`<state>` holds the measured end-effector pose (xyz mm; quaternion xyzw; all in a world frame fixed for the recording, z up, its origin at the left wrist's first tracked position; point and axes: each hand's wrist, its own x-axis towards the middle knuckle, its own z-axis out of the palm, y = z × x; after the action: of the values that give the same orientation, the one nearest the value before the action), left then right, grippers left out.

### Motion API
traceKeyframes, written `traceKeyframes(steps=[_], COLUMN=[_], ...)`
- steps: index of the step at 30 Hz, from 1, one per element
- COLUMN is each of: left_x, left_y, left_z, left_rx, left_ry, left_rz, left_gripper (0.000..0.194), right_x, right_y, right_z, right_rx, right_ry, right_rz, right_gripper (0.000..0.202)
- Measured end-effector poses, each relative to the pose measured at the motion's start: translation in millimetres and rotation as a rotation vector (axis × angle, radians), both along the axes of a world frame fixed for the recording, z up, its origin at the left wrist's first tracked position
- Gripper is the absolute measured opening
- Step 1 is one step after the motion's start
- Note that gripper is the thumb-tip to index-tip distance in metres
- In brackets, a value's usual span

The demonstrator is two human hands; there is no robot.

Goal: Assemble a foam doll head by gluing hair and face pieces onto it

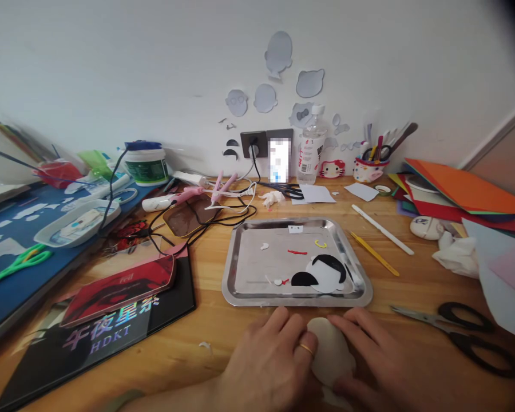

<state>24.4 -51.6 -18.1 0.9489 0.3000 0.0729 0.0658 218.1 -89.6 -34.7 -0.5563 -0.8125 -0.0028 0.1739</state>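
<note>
A pale rounded flat piece lies near the front edge of the wooden table, below the metal tray. My left hand, with a ring on one finger, presses its bent fingers on the left edge of this piece. On the right edge rest the fingers of my right hand, its thumb near the lower end. In the metal tray lie a white head shape with black hair pieces, a black semicircle, a red strip, a yellow curved piece and small white bits.
Black-handled scissors lie right of my right hand. Beyond them are a yellow tool, a white pen and coloured sheets. Left are a black folder and cables. A bottle stands by the wall.
</note>
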Motion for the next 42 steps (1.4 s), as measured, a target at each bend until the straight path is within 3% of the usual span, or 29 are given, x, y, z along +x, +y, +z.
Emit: traceKeyframes(steps=[4, 7, 10, 14, 16, 20, 24, 27, 31, 36, 42], left_x=[2, 3, 2, -1, -2, 0, 6, 13, 19, 17, 17], left_y=[0, 0, 0, 9, 21, 53, 74, 78, 78, 80, 80], left_z=[4.2, 4.3, 4.7, 13.3, 20.8, 32.1, 30.9, 27.1, 25.1, 24.1, 23.8], left_rx=[-0.106, -0.153, -0.177, -0.301, -0.434, -0.817, -1.033, -1.139, -1.220, -1.252, -1.258], left_ry=[0.028, -0.004, -0.081, -0.334, -0.516, -0.783, -0.931, -0.964, -0.949, -0.968, -0.951], left_rz=[0.070, 0.075, 0.047, 0.016, 0.112, 0.395, 0.447, 0.441, 0.409, 0.407, 0.442], left_gripper=[0.058, 0.064, 0.054, 0.038, 0.030, 0.016, 0.020, 0.023, 0.022, 0.018, 0.017], right_x=[2, 2, 0, -1, 4, 22, 29, 22, 12, 10, 8], right_y=[-4, -5, -1, 12, 21, 42, 58, 66, 75, 79, 75], right_z=[-6.6, -8.1, 5.3, 34.2, 43.2, 48.9, 53.0, 53.6, 45.8, 40.6, 47.6], right_rx=[-0.036, -0.013, -0.086, -0.382, -0.438, -0.343, -0.376, -0.498, -0.667, -0.740, -0.793], right_ry=[-0.038, 0.052, 0.191, 0.418, 0.554, 0.685, 0.666, 0.724, 0.868, 0.968, 0.936], right_rz=[0.049, 0.061, 0.044, -0.076, -0.182, -0.346, -0.358, -0.297, -0.161, -0.126, -0.227], right_gripper=[0.046, 0.044, 0.034, 0.016, 0.019, 0.031, 0.032, 0.035, 0.037, 0.026, 0.032])
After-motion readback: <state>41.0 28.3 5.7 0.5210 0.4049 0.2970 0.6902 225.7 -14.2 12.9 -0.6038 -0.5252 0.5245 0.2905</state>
